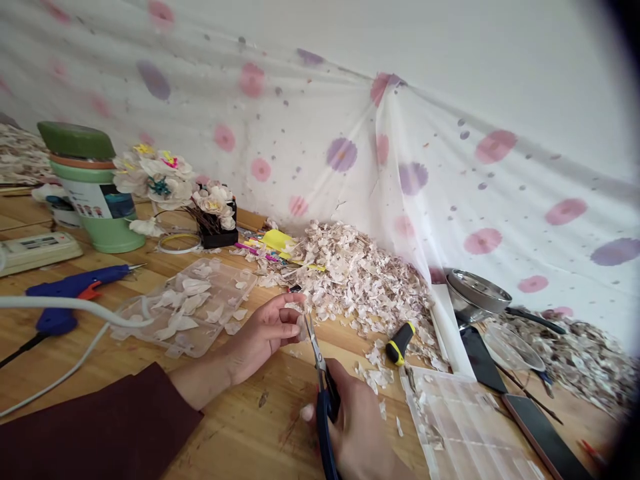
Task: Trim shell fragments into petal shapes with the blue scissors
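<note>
My left hand (pixel 267 333) pinches a small pale, thin piece (pixel 303 329) between thumb and fingers. In my right hand (pixel 353 413) are scissors (pixel 320 363) with dark blue handles, their blades pointing up and touching or close beside the pale piece. Behind both hands lies a big heap of pale petal-like scraps (pixel 360 273). To the left of my left hand, a clear plastic tray (pixel 225 287) holds larger whitish petals (pixel 193 303). Small scraps (pixel 377 377) are scattered on the wooden table (pixel 250 420) near my right hand.
A blue glue gun (pixel 75 290), its cable and a white tube lie left. Behind stand a green container (pixel 107 213) and pale flowers (pixel 160 177). Rightward are a black-and-yellow tool (pixel 400 343), a compartment box (pixel 465 420), phones (pixel 547 433) and a metal bowl (pixel 475 293).
</note>
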Tool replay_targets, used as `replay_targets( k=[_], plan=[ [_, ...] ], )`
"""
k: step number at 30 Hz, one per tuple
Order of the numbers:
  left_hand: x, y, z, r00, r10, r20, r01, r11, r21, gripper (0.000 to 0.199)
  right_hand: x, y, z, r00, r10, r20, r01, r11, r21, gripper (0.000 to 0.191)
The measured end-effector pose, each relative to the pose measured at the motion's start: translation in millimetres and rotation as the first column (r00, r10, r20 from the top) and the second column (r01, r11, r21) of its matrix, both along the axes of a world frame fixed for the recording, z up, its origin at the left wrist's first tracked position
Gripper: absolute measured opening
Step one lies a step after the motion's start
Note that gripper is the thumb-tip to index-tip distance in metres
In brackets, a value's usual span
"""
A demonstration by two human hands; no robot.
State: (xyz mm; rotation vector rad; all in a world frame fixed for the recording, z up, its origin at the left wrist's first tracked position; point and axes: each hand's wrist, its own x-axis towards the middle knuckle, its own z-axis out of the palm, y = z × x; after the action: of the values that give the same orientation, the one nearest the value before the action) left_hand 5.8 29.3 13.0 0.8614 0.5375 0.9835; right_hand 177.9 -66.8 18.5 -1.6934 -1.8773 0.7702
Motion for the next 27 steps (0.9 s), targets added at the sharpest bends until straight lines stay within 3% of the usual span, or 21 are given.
replay_targets(
  k=[11, 27],
  plan=[
    [-0.6, -4.0, 7.0, 0.998, 0.033, 0.053, -0.032, 0.999, -0.019, 0.055, -4.7, -1.5, 3.6, 1.000, 0.012, 0.004, -0.012, 0.999, -0.035, 0.023],
    [-0.2, -0.6, 0.3, 0.997, 0.036, 0.066, -0.035, 0.999, -0.016, 0.052, -4.5, 0.5, -1.8, 0.999, 0.018, 0.027, -0.017, 1.000, -0.013, 0.025]
  ],
)
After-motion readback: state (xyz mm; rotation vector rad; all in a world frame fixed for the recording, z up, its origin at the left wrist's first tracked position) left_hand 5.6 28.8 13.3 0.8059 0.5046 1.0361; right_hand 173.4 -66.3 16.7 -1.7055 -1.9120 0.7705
